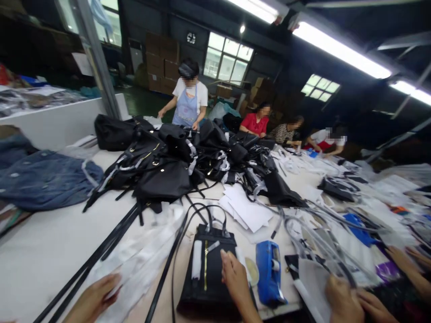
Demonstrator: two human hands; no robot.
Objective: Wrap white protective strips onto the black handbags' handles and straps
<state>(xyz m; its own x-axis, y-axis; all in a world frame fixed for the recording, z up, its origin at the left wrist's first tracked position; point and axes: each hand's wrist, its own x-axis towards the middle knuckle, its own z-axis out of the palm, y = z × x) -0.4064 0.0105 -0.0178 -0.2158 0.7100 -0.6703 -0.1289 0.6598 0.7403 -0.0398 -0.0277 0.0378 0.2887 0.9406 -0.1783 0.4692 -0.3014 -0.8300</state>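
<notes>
Table (33, 242) piled with black bags (163, 179), tube lights (341, 50) overhead.

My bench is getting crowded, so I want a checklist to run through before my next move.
1. Black handbag with twin handles directly in front: ok.
2. Blue plastic tape dispenser close by: ok, just right of the bag.
3. Long black strap tucked away: not ok, it loops out on the bag's left.
4. Gold-toned front zipper fully closed: cannot tell.
5. Left hand gripping the thin white sheeting: cannot tell, they overlap in view.
6. Right hand clear of the bag: not ok, it is over or on its front.
</notes>
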